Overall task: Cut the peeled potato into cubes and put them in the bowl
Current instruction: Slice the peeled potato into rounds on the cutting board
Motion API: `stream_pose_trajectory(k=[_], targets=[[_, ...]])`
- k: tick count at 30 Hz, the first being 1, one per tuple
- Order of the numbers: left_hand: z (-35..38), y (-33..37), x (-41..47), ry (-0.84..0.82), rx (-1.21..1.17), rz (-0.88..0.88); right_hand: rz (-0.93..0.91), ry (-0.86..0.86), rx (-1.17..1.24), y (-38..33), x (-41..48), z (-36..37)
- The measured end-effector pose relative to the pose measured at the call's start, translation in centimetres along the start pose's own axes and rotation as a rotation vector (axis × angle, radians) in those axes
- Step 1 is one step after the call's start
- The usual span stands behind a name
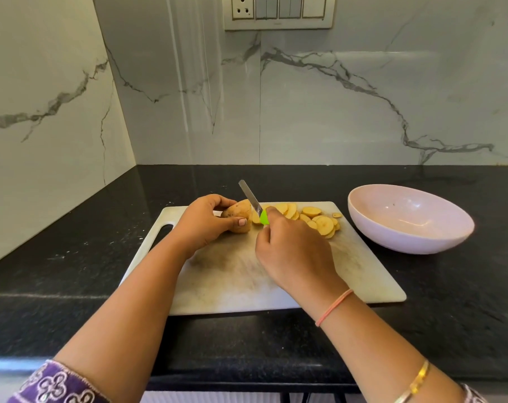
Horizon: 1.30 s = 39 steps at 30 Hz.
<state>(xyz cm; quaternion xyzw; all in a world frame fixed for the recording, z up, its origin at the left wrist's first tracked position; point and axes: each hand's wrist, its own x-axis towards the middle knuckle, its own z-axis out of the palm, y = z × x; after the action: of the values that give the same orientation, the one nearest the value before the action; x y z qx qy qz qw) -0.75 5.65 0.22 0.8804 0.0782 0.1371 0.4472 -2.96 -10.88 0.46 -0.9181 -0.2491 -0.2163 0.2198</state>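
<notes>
Both hands are busy: my left hand [202, 225] holds the potato [238, 216] at the far side of the cutting board [247, 274], and my right hand [293, 254] grips the knife [251, 199] just beside it. Round slices [314, 219] lie to the right, near the bowl [398, 242] on the desk [72, 257]. My left thumb is close to the blade, so if the round potato rolls, I could cut it.

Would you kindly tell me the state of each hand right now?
Left hand: closed, gripping the potato on the cutting board.
Right hand: closed, holding the green-handled knife.
</notes>
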Motion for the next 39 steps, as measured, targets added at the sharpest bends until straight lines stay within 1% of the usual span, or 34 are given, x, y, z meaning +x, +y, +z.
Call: stream_pose_trajectory(k=[8, 15, 26, 33, 39], targets=[[0.1, -0.1, 0.0, -0.005, -0.052, -0.002, -0.005, 0.020, -0.100, -0.6, -0.5, 0.7], [-0.3, -0.4, 0.0, 0.005, -0.070, 0.005, 0.009, -0.058, -0.217, -2.2, -1.0, 1.2], [-0.3, -0.5, -0.2, -0.004, -0.090, -0.019, -0.015, -0.109, -0.167, -2.4, -0.4, 0.1], [-0.5, -0.4, -0.4, -0.011, -0.105, 0.015, 0.053, -0.297, -0.073, -3.4, 3.4, -4.3], [-0.7, -0.4, -0.4, -0.022, -0.106, 0.027, 0.055, -0.398, -0.121, -4.1, 4.9, -5.4]])
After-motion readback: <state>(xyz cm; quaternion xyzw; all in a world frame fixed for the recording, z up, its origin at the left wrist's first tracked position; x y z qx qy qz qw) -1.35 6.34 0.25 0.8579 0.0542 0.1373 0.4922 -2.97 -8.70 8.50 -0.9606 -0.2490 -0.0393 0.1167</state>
